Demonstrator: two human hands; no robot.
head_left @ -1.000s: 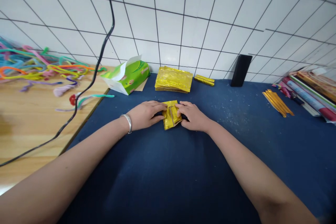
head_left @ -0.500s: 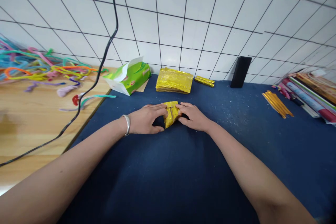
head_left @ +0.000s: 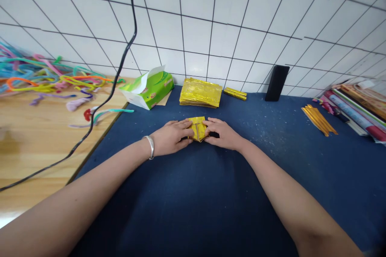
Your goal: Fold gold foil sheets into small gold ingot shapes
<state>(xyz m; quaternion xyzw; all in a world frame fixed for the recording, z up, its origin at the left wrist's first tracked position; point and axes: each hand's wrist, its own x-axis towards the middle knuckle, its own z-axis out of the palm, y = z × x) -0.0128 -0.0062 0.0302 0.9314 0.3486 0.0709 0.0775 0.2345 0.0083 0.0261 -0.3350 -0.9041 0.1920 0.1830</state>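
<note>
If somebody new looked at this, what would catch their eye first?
Probably the folded gold sheet between the left hand and right hand on the dark blue surface. Behind it, a stack of gold sheets sits near the tiled wall, and colorful pipe cleaners lie tangled on the wooden surface at far left.

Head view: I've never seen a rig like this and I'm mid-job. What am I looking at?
There is no machine: a person's bare left hand and right hand are at work, seen by a camera on their head. Both hold a small folded shiny gold sheet between them on a dark blue tabletop. Beyond it sit a stack of shiny gold sheets and a green-and-white box; orange-gold strips lie to the right. Fuzzy multicoloured strands lie mostly on the pale wooden surface at left.
</note>
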